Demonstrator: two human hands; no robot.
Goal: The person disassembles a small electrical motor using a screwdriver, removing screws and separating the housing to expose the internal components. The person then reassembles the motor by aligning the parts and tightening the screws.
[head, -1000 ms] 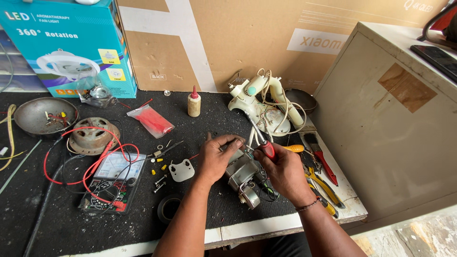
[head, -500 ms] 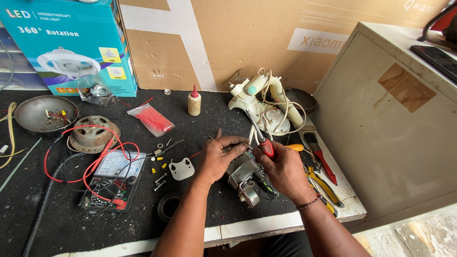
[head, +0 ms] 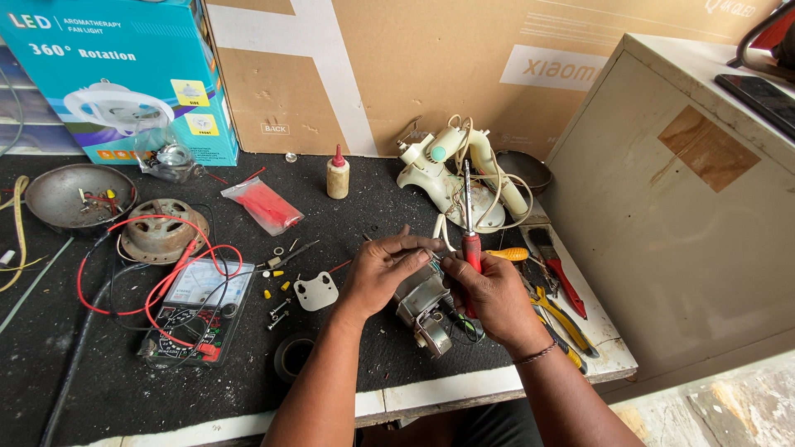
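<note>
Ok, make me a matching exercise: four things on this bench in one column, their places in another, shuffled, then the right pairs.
Things:
1. multimeter
2. small glue bottle
3. red-handled screwdriver
4. small motor

Places:
A. gripped in the right hand, shaft pointing up
B. standing upright near the cardboard wall
C. lying left of the forearms, red leads looped around it
D. between both hands, the left hand on top

Pairs: 1-C, 2-B, 3-A, 4-D
</note>
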